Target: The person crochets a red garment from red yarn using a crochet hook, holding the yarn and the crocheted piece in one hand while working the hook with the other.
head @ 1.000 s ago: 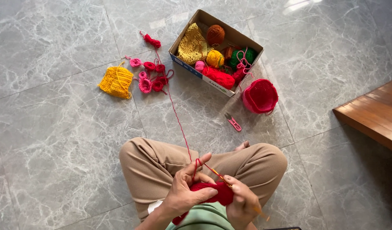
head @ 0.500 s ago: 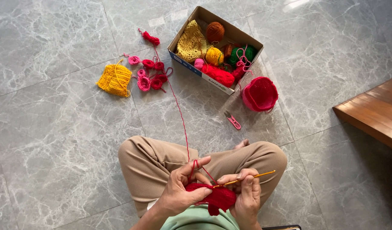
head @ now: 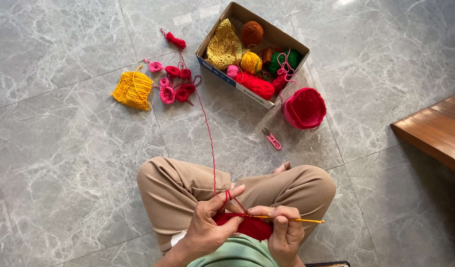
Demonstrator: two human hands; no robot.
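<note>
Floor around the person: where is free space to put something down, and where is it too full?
The grey tile floor lies bare left of the knees, below the yellow crocheted piece, and also on the right, between the red crocheted cup and the wooden furniture edge. It is crowded around the cardboard box, the small pink and red crocheted pieces and the pink snips.

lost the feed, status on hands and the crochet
Left hand pinching red piece, yarn over finger. Right hand gripping hook. Nothing in the way.
</note>
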